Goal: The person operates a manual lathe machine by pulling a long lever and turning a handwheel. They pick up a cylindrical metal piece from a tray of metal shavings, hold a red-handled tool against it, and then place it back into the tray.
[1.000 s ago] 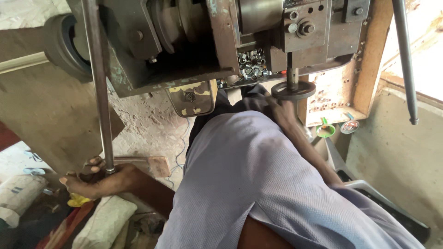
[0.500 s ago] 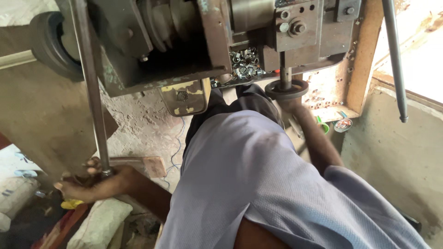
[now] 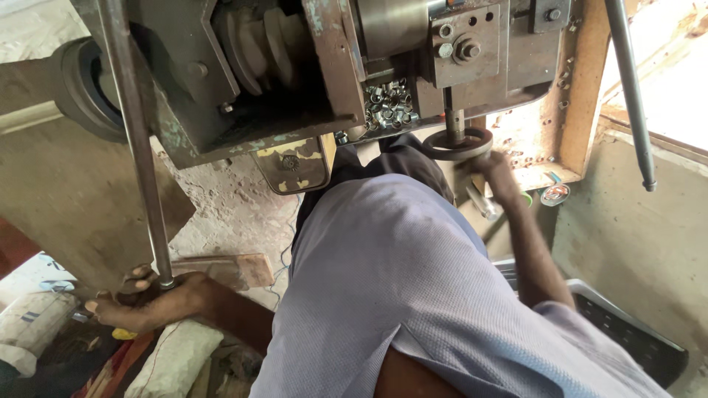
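My left hand (image 3: 144, 302) is wrapped tight around the bottom of the long rod (image 3: 136, 147) while my right hand (image 3: 495, 171) grips the small wheel (image 3: 457, 144) under the machine (image 3: 310, 66), which I think needs slow turning

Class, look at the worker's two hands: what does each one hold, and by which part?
The left hand grips the long grey metal rod at its lower end. The right hand touches the round dark handwheel at its rim; a closed grip cannot be told.
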